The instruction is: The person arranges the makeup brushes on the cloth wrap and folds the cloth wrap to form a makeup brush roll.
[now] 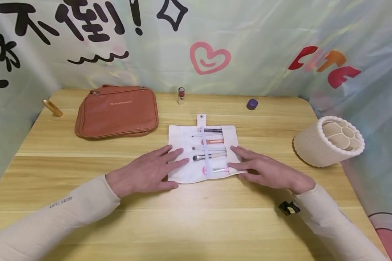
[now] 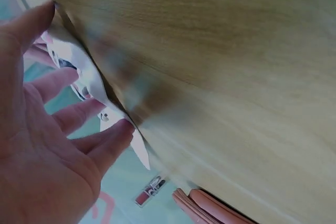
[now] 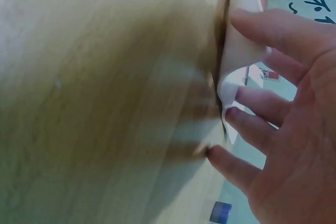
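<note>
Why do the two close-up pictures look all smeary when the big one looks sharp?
Head view: sharp and evenly lit, with soft shadows under the left hand and right hand on the white roll. Left wrist view: the table is streaked with blur and the roll's edge is soft. Right wrist view: the table is smeared too, with a dark shadow beside the roll.

Wooden table [image 1: 196, 224], printed backdrop [image 1: 254, 43]

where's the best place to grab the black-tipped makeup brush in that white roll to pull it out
Probably by its pale handle, coming from the right. The black-tipped brush lies flat across the white brush roll, bristles pointing left, held under the lilac strap. The right hand rests by the handle end, so its fingers could pinch it and slide it out sideways.
</note>
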A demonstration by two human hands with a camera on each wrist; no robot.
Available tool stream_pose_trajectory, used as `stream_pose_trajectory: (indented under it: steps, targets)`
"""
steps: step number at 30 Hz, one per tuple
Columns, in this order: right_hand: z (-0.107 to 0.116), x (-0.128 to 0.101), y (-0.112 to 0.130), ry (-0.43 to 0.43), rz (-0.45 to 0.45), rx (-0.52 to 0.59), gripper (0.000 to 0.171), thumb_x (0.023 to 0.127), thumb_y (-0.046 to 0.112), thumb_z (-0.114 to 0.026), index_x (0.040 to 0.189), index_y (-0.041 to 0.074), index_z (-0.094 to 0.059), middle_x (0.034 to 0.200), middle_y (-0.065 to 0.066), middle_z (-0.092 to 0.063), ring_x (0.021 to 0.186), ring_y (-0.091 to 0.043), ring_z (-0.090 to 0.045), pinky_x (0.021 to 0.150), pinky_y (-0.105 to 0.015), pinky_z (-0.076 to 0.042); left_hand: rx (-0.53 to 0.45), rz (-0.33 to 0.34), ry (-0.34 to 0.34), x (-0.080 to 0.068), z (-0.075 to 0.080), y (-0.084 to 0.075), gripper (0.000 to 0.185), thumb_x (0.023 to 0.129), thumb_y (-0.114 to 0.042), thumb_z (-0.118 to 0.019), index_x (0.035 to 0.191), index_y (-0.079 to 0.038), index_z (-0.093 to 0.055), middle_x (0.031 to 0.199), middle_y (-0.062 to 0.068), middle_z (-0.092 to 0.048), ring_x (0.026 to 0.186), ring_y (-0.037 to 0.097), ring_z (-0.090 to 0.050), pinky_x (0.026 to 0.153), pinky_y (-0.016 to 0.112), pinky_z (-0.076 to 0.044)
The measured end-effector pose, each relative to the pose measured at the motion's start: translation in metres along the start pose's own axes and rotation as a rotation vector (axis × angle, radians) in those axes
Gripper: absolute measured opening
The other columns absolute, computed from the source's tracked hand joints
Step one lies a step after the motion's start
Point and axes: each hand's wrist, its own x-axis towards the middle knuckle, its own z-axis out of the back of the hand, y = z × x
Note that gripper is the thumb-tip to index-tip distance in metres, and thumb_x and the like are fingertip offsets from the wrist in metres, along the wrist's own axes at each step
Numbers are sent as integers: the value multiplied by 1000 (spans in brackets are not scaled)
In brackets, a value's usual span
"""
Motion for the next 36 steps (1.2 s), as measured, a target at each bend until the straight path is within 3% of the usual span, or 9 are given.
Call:
stream_pose_trajectory:
  steps: [5, 8, 11, 13, 16, 19, 24, 31, 36]
  targets:
    - [4, -3, 2, -16, 27, 0, 38, 109, 21, -68, 147, 19, -70, 175, -17, -38, 161, -40, -39, 122, -64, -40, 37, -34, -78, -1, -4, -3, 58, 110, -38, -60, 162, -12, -53, 167, 18, -51, 150, 51, -52, 121, 52, -48]
    - [7, -6, 1, -50, 20, 22, 35, 111, 21, -66, 145, 20, -73, 168, -14, -50, 156, -39, -48, 119, -65, -43, 64, -84, -164, -1, -5, -4, 53, 110, -36, -62, 157, -11, -59, 156, 17, -63, 139, 46, -64, 111, 52, -57]
    - [10, -6, -1, -119, -18, 54, 33, 111, 20, -64, 143, 18, -74, 154, -8, -66, 144, -34, -62, 114, -62, -50, 13, -107, -251, 2, -3, -1, 33, 110, -33, -65, 135, -12, -73, 122, 8, -80, 105, 29, -80, 86, 42, -67]
    - [11, -4, -2, -163, -60, 73, 31, 112, 20, -63, 140, 16, -76, 143, -6, -74, 134, -30, -70, 109, -60, -55, -60, -81, -278, 6, 0, 4, 16, 110, -30, -67, 109, -16, -75, 90, -3, -75, 77, 14, -73, 69, 32, -61]
    - [11, 0, -3, -213, -119, 90, 26, 112, 19, -64, 132, 13, -80, 128, -3, -81, 120, -24, -76, 101, -53, -61, -176, -1, -257, 12, 4, 11, 25, 110, -27, -68, 86, -20, -61, 69, -11, -50, 64, 7, -50, 62, 27, -46]
    - [11, 7, -4, -238, -155, 71, 20, 111, 20, -66, 118, 13, -83, 110, 1, -82, 98, -16, -74, 89, -41, -61, -249, 83, -207, 17, 7, 18, 25, 109, -26, -69, 85, -22, -61, 71, -11, -50, 72, 10, -50, 70, 29, -45]
    - [12, 21, -6, -237, -191, 51, 15, 111, 20, -66, 103, 15, -78, 83, 6, -64, 75, -13, -55, 73, -29, -46, -291, 168, -185, 24, 7, 23, 26, 108, -22, -70, 84, -18, -61, 72, -5, -52, 75, 15, -50, 72, 31, -45]
    - [10, 32, -7, -217, -225, 53, 12, 111, 16, -65, 109, 11, -76, 86, 3, -64, 76, -13, -54, 72, -29, -44, -302, 208, -222, 36, 8, 28, 25, 110, -20, -65, 87, -13, -58, 67, -5, -40, 64, 12, -42, 63, 28, -38]
    - [7, 38, -8, -221, -254, 61, 12, 111, 15, -65, 113, 8, -74, 88, 0, -66, 75, -14, -55, 70, -29, -44, -312, 269, -188, 41, 5, 31, 18, 112, -22, -62, 98, -12, -57, 69, -4, -41, 63, 14, -43, 61, 29, -35]
